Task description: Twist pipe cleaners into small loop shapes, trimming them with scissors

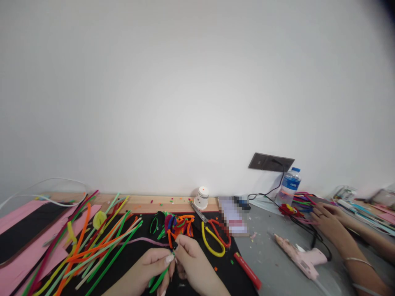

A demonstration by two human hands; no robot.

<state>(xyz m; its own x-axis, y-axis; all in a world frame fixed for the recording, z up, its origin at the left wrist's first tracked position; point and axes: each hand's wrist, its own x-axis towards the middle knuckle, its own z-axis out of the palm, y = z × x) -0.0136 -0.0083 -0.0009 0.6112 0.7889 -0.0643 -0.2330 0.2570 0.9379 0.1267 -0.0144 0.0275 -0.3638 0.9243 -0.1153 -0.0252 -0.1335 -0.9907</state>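
Note:
My left hand (154,266) and my right hand (193,261) meet low in the middle, fingers closed in pinches. Between them is a small pipe-cleaner piece, with green loops (159,280) hanging below and an orange end (170,238) standing up at the fingertips. My fingers hide the join. A mauve pipe cleaner (143,239) runs leftward from near the hands across the black mat (129,269). Just beyond lies a bunch of shaped pipe cleaners (177,225) in orange, purple and green. Scissors (212,234) with yellow and red handles rest right of it.
Loose coloured pipe cleaners (101,250) spread over pink paper on the left. A white paper cup (201,197) and a phone (233,216) stand and lie behind. Rightward are a red tube (247,271), a pink glue gun (298,255), a water bottle (289,187) and another person's hands (327,220).

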